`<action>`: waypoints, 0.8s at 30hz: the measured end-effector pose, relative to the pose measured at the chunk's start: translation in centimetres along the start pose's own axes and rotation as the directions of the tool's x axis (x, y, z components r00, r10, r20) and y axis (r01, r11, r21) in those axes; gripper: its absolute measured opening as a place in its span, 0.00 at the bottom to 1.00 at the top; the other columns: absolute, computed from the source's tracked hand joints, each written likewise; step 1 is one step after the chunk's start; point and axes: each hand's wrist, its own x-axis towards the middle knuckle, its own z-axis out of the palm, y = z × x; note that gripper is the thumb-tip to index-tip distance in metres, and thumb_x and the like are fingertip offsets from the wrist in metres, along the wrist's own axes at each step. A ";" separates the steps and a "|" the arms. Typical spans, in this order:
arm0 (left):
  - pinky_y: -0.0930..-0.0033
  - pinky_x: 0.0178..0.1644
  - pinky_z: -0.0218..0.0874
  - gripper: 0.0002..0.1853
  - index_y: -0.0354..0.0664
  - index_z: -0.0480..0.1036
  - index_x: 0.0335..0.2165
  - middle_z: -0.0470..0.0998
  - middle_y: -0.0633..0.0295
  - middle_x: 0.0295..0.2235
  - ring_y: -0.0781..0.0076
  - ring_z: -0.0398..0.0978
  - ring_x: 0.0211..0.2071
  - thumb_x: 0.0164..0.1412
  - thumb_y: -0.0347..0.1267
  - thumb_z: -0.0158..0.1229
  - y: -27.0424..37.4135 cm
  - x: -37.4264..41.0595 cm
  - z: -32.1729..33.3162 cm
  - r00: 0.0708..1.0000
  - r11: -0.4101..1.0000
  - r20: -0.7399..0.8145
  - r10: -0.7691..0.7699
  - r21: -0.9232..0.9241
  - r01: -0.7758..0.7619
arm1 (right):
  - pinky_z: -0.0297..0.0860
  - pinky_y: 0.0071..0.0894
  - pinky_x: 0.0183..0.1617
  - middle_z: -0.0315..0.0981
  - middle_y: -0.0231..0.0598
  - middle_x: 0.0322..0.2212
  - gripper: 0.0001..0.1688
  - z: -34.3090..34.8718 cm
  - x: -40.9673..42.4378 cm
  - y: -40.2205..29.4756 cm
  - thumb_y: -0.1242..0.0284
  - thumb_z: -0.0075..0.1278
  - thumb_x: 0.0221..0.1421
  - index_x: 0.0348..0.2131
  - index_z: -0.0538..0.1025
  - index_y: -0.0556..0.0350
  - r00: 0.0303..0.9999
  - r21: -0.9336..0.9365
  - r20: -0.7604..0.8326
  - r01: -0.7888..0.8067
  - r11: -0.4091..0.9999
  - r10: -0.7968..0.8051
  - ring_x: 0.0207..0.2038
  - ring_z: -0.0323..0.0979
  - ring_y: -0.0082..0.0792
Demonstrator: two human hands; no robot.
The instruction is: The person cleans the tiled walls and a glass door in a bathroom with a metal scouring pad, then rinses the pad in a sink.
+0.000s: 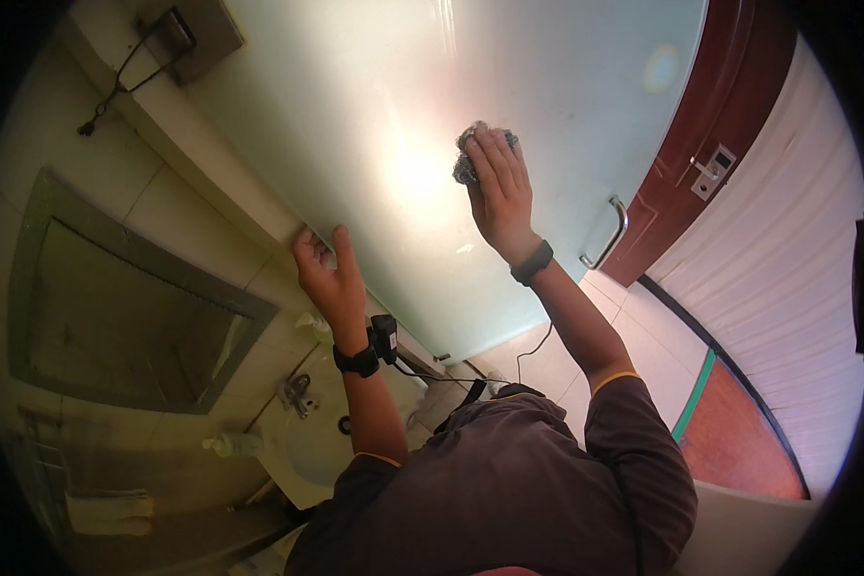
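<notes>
My right hand (502,193) presses a grey metal scouring pad (465,170) against a frosted glass door (576,122). The pad shows around my fingertips, and my palm hides the rest of it. Lower and to the left, my left hand (331,281) grips the glass door's edge, with the thumb on the near face and the fingers curled at the other side. A small pale mark (465,248) shows on the pane below the right hand. Near the pane's right edge is a curved metal handle (623,223).
Left of me are a washbasin (309,450) with a metal faucet (299,396), a pump bottle (234,444) and a framed mirror (137,317). A red-brown door (662,180) with a lever lock stands beyond the glass. A thin cable (533,353) hangs near my waist.
</notes>
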 end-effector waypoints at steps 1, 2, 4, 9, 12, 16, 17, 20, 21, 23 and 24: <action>0.66 0.50 0.65 0.21 0.30 0.65 0.48 0.74 0.54 0.42 0.70 0.73 0.42 0.64 0.33 0.58 0.1 0.0 0.0 1.000 1.000 -0.002 -0.005 -0.010 0.005 | 0.57 0.47 0.65 0.64 0.36 0.59 0.31 0.0 -0.1 0.1 0.79 0.55 0.52 0.56 0.69 0.51 1.000 -0.010 0.010 0.003 1.000 -0.003 0.62 0.61 0.39; 0.66 0.50 0.65 0.20 0.30 0.65 0.48 0.74 0.54 0.42 0.70 0.73 0.42 0.63 0.33 0.58 0.1 -0.1 0.1 1.000 1.000 -0.011 0.005 -0.008 -0.005 | 0.56 0.47 0.66 0.64 0.36 0.59 0.31 0.1 -0.1 0.2 0.79 0.55 0.52 0.57 0.69 0.50 1.000 -0.019 0.020 0.007 1.000 -0.007 0.62 0.60 0.39; 0.66 0.50 0.65 0.20 0.30 0.66 0.48 0.74 0.54 0.43 0.70 0.73 0.42 0.63 0.33 0.58 0.2 -0.3 0.3 0.999 1.000 -0.034 0.017 0.001 -0.017 | 0.54 0.47 0.66 0.63 0.36 0.60 0.32 0.0 -0.2 0.3 0.79 0.55 0.52 0.57 0.68 0.51 0.999 -0.022 0.045 0.007 1.000 -0.006 0.63 0.60 0.39; 0.67 0.49 0.65 0.19 0.30 0.66 0.48 0.74 0.54 0.42 0.70 0.73 0.41 0.63 0.32 0.58 0.4 -0.3 0.2 0.999 0.999 -0.039 0.024 0.037 -0.022 | 0.52 0.49 0.67 0.61 0.37 0.61 0.33 -0.3 0.1 0.4 0.78 0.55 0.53 0.58 0.67 0.51 0.997 0.007 0.079 0.011 1.000 -0.011 0.64 0.58 0.39; 0.68 0.47 0.65 0.19 0.31 0.66 0.47 0.75 0.55 0.41 0.71 0.74 0.40 0.63 0.32 0.58 0.4 -0.3 0.1 1.000 1.000 -0.025 0.015 0.022 -0.015 | 0.50 0.51 0.68 0.60 0.38 0.61 0.34 -0.3 0.1 0.4 0.79 0.54 0.53 0.59 0.66 0.51 0.995 0.014 0.096 -0.002 1.000 0.001 0.64 0.56 0.40; 0.70 0.45 0.66 0.18 0.31 0.67 0.47 0.76 0.57 0.39 0.73 0.73 0.38 0.63 0.32 0.59 -0.1 -0.2 0.0 0.999 1.000 -0.041 0.012 -0.009 -0.013 | 0.48 0.51 0.68 0.59 0.40 0.62 0.35 -0.1 -0.1 0.2 0.79 0.53 0.53 0.60 0.65 0.52 0.995 0.028 0.101 -0.028 0.999 0.026 0.65 0.56 0.41; 0.70 0.45 0.65 0.18 0.31 0.67 0.46 0.76 0.57 0.39 0.73 0.73 0.38 0.63 0.32 0.59 -0.2 -0.3 -0.1 0.999 1.000 -0.042 0.005 0.005 -0.005 | 0.48 0.51 0.68 0.59 0.40 0.62 0.35 0.0 -0.2 0.1 0.78 0.53 0.53 0.60 0.64 0.52 0.995 0.034 0.099 -0.033 0.999 0.030 0.65 0.55 0.41; 0.70 0.45 0.65 0.18 0.32 0.68 0.46 0.76 0.57 0.39 0.73 0.73 0.38 0.62 0.32 0.60 -0.5 -0.2 0.2 0.999 1.000 -0.053 -0.006 0.004 0.006 | 0.47 0.54 0.68 0.58 0.41 0.62 0.35 -0.2 -0.2 0.3 0.78 0.55 0.53 0.60 0.64 0.53 0.993 0.052 0.114 -0.046 0.998 0.039 0.66 0.53 0.43; 0.70 0.45 0.65 0.19 0.32 0.68 0.46 0.76 0.57 0.39 0.73 0.73 0.38 0.62 0.32 0.60 -0.6 -0.2 0.2 0.998 1.000 -0.058 -0.005 -0.011 0.005 | 0.47 0.55 0.68 0.58 0.41 0.62 0.36 -0.3 -0.2 0.1 0.77 0.55 0.53 0.60 0.64 0.53 0.992 0.067 0.119 -0.053 0.996 0.045 0.66 0.52 0.44; 0.70 0.46 0.65 0.19 0.32 0.67 0.47 0.75 0.57 0.40 0.74 0.73 0.39 0.62 0.32 0.60 -0.6 -0.1 0.2 0.999 1.000 -0.043 -0.003 -0.025 0.002 | 0.47 0.57 0.68 0.57 0.42 0.62 0.37 -0.4 0.0 0.0 0.75 0.58 0.52 0.60 0.64 0.53 0.992 0.086 0.121 -0.056 0.995 0.046 0.66 0.51 0.48; 0.70 0.47 0.65 0.19 0.32 0.67 0.48 0.75 0.57 0.42 0.74 0.72 0.41 0.63 0.32 0.59 -0.6 -0.2 -0.1 1.000 1.000 -0.021 -0.004 -0.016 0.004 | 0.47 0.57 0.68 0.58 0.42 0.62 0.38 -0.3 -0.2 -0.2 0.75 0.59 0.51 0.60 0.64 0.53 0.993 0.105 0.108 -0.054 0.993 0.043 0.66 0.52 0.49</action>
